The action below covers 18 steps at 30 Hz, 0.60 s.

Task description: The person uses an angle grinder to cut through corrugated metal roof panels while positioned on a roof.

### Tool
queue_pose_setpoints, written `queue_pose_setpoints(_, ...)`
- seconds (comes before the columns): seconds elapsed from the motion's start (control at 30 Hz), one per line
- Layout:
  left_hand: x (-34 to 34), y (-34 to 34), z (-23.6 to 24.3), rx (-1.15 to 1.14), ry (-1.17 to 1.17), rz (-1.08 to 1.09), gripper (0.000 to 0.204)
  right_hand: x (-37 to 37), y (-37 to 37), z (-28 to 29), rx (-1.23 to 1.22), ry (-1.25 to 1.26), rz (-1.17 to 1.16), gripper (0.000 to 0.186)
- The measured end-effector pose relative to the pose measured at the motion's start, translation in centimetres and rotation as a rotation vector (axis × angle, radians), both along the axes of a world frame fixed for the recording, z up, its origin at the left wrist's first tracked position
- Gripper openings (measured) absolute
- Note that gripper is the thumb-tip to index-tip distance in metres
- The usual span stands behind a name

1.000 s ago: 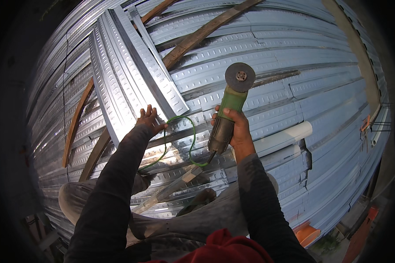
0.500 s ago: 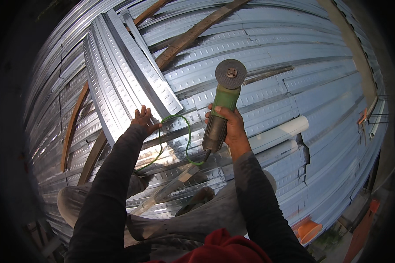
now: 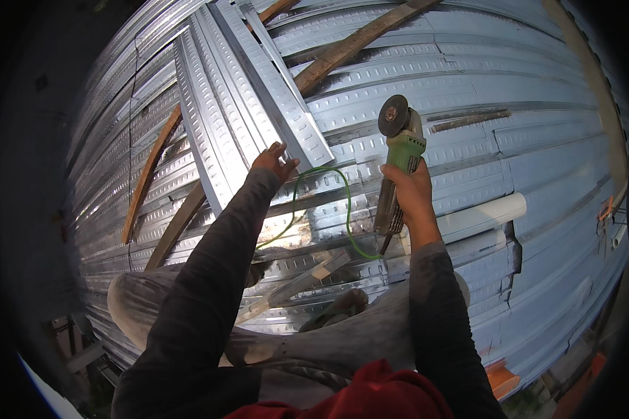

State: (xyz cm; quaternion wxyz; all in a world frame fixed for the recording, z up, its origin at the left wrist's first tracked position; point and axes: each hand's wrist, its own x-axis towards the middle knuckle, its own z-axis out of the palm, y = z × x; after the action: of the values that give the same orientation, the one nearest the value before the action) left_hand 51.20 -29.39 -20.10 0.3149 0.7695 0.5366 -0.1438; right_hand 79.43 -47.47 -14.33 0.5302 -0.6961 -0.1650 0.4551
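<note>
1. Step in hand, as a judgement: readying the angle grinder (image 3: 407, 150) beside the loose ribbed panel (image 3: 220, 105); the next move likely calls for a firm grip and the green cord (image 3: 349, 202) kept clear of the disc (image 3: 393, 116).
2. The right hand (image 3: 414, 192) is wrapped around the grinder's body, over the decking (image 3: 524, 91) and right of the panel; the left hand (image 3: 275, 163) grasps nothing, fingers loosely bent at the panel's near end; I cannot tell whether it touches.
3. Materials: shiny embossed metal on the panel, with long parallel ribs; a dark, flat, round disc; a thin cord in a loose loop; 1 smooth white pipe (image 3: 486, 216); rough brown timber (image 3: 363, 43).
</note>
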Motion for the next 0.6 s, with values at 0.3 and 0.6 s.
queue_pose_setpoints(0.3, 9.9, -3.3, 7.6, -0.565, -1.197, 0.494, 0.078, -2.7, 0.4, 3.6, -0.246, -0.419, 0.264, 0.063)
queue_pose_setpoints(0.6, 10.4, -2.0, 7.9, -0.665, -1.280, 0.447, 0.074, -3.8, 0.5, 4.8, -0.270, -0.673, 0.331, 0.069)
